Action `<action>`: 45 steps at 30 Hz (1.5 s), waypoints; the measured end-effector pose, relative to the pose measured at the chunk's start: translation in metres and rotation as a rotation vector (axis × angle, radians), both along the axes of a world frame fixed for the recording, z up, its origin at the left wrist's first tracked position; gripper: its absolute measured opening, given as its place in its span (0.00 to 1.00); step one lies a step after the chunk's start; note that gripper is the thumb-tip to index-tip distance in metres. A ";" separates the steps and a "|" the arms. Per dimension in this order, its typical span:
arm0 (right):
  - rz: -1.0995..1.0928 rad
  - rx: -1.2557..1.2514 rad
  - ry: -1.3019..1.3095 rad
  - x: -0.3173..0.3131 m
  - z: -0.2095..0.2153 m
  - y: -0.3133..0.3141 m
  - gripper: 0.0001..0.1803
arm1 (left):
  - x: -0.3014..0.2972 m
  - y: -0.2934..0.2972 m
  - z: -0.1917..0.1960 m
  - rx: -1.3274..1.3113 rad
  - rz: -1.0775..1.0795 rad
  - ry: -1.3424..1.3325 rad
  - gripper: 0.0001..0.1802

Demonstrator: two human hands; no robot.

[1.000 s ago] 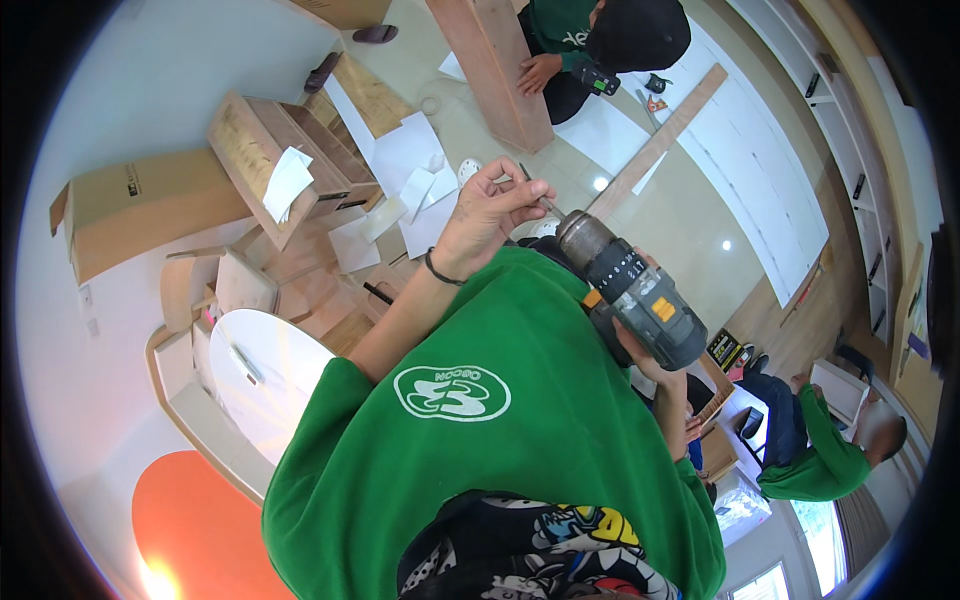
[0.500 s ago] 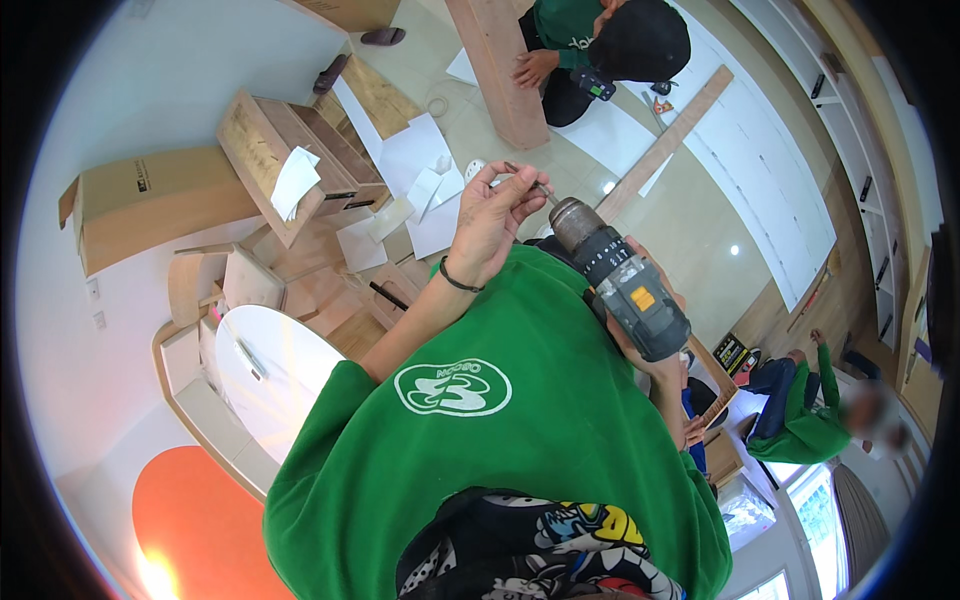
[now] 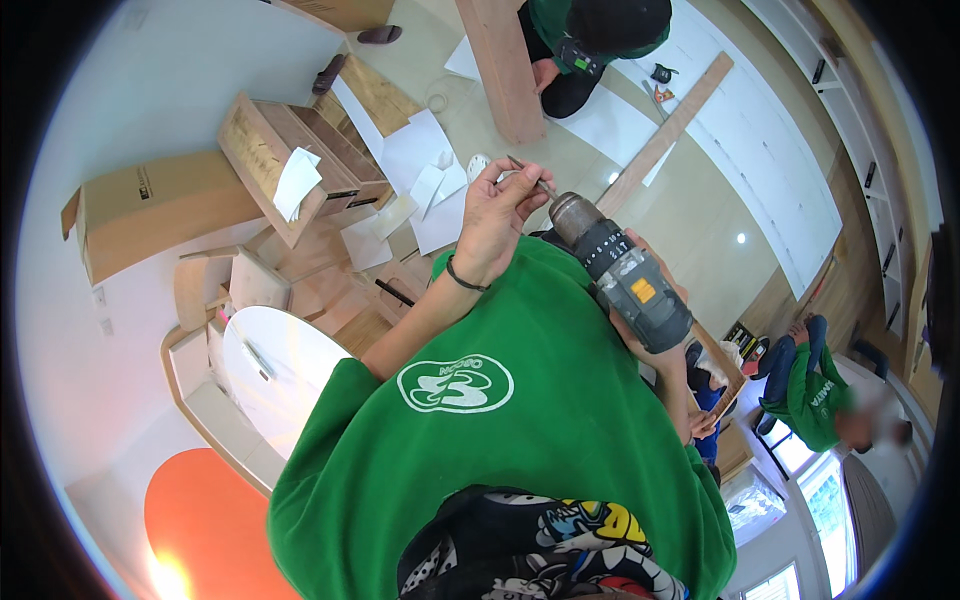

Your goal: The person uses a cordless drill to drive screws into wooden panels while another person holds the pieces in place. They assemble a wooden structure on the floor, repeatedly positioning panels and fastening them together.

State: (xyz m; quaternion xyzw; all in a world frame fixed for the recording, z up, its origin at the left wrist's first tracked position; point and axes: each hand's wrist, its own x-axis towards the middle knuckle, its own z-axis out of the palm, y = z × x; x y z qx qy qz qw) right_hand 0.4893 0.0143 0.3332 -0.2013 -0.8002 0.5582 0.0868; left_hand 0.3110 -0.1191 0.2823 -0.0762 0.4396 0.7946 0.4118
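Note:
My right hand [image 3: 668,278] is wrapped round a grey and black cordless drill [image 3: 625,275] with a yellow-orange patch on its body. The drill's chuck [image 3: 573,215] points up and to the left. Between the thumb and fingers of my left hand [image 3: 500,215] is a thin metal drill bit [image 3: 545,183]. One end of the bit meets the mouth of the chuck; how deep it sits inside is not visible. The drill's grip is mostly hidden behind its body and my right hand.
Beyond my hands a co-worker [image 3: 590,50] crouches beside a long wooden box [image 3: 500,70]. A wooden strip [image 3: 670,130] lies across white sheets [image 3: 770,170]. At left stand an open wooden cabinet [image 3: 290,150] and a cardboard box [image 3: 160,210]. Another person [image 3: 815,400] sits at right.
My hands, drill and bit keep nearly the same pose. The crouching co-worker's head and hand have shifted, and the person at right has changed posture slightly.

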 end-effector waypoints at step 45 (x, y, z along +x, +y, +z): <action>-0.019 0.061 -0.279 -0.108 -0.082 -0.027 0.47 | -0.066 0.035 -0.121 0.040 0.147 -0.778 0.14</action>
